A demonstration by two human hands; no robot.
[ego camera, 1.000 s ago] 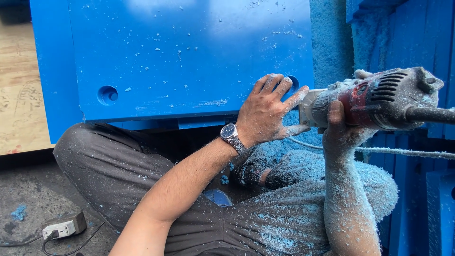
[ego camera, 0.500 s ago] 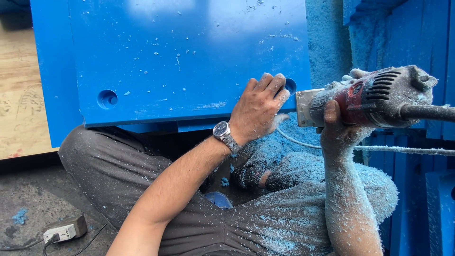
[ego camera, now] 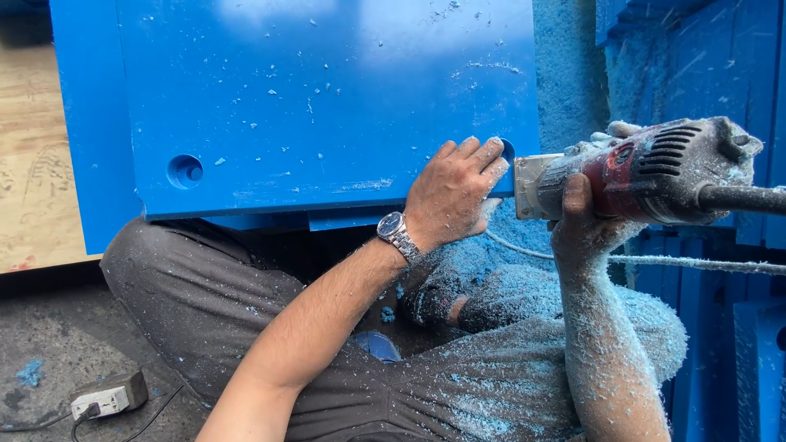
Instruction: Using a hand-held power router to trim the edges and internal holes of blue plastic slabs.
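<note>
Wrapped tight around a power tool (ego camera: 647,176), the right hand (ego camera: 583,225) holds it from below, with the thumb up along its side. This tool is red and grey and is covered in pale dust. Its front end points left, at the right edge of a big blue board (ego camera: 327,106). The tip looks to be touching the board's edge, but the other hand hides the exact spot, so I cannot tell for sure. A dark cord comes out of the back of the tool and runs off to the right.

The left hand (ego camera: 450,196) lies on the bottom right corner of the board. Its fingers (ego camera: 479,155) are bent and press on the blue face, right next to the front of the tool. It is not closed around anything. A silver watch (ego camera: 399,235) sits on that wrist.

The board stands just in front of the person, above the knees. It has a round hole (ego camera: 185,171) near its lower left side. Little blue chips are stuck all over it.

The person sits on the ground in grey trousers (ego camera: 205,311). Blue and white dust covers the right arm and the lap. A white plug box (ego camera: 108,396) lies on the dark floor at the lower left, well apart from the hands. More blue boards (ego camera: 712,65) stand on the right, behind the tool.
</note>
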